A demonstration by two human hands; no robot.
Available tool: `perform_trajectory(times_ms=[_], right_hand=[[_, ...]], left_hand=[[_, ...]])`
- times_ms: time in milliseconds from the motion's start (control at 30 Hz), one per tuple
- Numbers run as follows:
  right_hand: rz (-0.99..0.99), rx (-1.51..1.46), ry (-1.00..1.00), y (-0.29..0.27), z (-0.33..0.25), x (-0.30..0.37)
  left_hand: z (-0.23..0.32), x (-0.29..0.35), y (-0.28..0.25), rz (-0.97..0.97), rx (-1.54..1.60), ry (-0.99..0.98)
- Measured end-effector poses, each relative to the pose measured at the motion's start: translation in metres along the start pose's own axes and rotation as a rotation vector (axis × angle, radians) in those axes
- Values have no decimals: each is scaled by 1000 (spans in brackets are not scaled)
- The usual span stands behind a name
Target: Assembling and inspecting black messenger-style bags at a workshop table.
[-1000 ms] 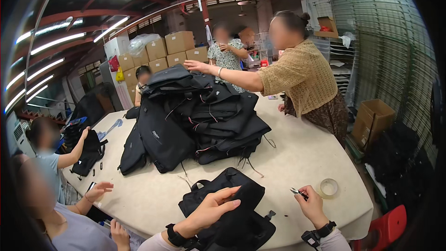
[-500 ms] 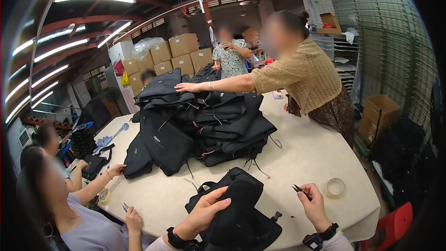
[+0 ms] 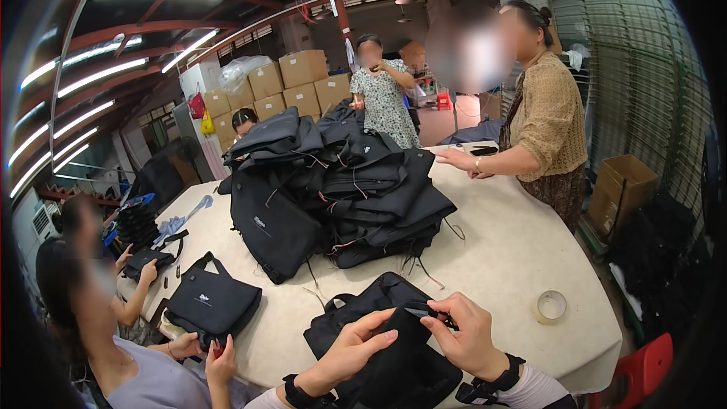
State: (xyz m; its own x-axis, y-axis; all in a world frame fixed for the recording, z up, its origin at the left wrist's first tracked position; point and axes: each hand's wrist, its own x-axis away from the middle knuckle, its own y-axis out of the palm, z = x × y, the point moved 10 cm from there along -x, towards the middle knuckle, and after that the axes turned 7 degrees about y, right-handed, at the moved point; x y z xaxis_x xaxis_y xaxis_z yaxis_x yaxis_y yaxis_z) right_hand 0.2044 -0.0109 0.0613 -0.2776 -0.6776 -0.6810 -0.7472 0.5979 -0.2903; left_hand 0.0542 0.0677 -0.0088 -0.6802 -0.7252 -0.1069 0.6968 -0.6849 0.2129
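A black fabric bag (image 3: 405,375) lies at the near edge of the table, with one part of it lifted. My left hand (image 3: 350,350) pinches the edge of that raised fabric between thumb and fingers. Closed round a pair of small dark thread snips (image 3: 418,312), my right hand (image 3: 468,339) has brought their blades up to the same edge. Just beyond is a large heap of black bags (image 3: 276,216), with loose cords and thread ends hanging from it.
A tape roll (image 3: 550,307) rests on the pale table (image 3: 500,257) to the right. At left, a person in lilac (image 3: 136,371) handles another black bag (image 3: 214,299). Across the table stands a person in a tan knit top (image 3: 556,113). A red stool (image 3: 644,367) is at lower right.
My right hand has moved left with the snips, up to the fabric edge. The person in tan has drawn back from the heap. The person in lilac has pulled a bag from it.
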Motion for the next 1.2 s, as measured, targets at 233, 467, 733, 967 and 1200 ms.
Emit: perform_trajectory(times_ms=[233, 467, 733, 967, 1200], right_hand=[[-25, 53, -16, -2, -1, -1], [7, 67, 40, -7, 1, -1], [-18, 10, 84, -11, 2, 3], [15, 16, 114, -12, 5, 3], [119, -177, 194, -10, 18, 9]], left_hand=[[-4, -2, 1, -5, -70, 14], [2, -1, 13, -22, -52, 15], [2, -3, 11, -7, -146, 44], [-4, -5, 10, -4, -121, 20], [-1, -5, 9, 0, -160, 40]])
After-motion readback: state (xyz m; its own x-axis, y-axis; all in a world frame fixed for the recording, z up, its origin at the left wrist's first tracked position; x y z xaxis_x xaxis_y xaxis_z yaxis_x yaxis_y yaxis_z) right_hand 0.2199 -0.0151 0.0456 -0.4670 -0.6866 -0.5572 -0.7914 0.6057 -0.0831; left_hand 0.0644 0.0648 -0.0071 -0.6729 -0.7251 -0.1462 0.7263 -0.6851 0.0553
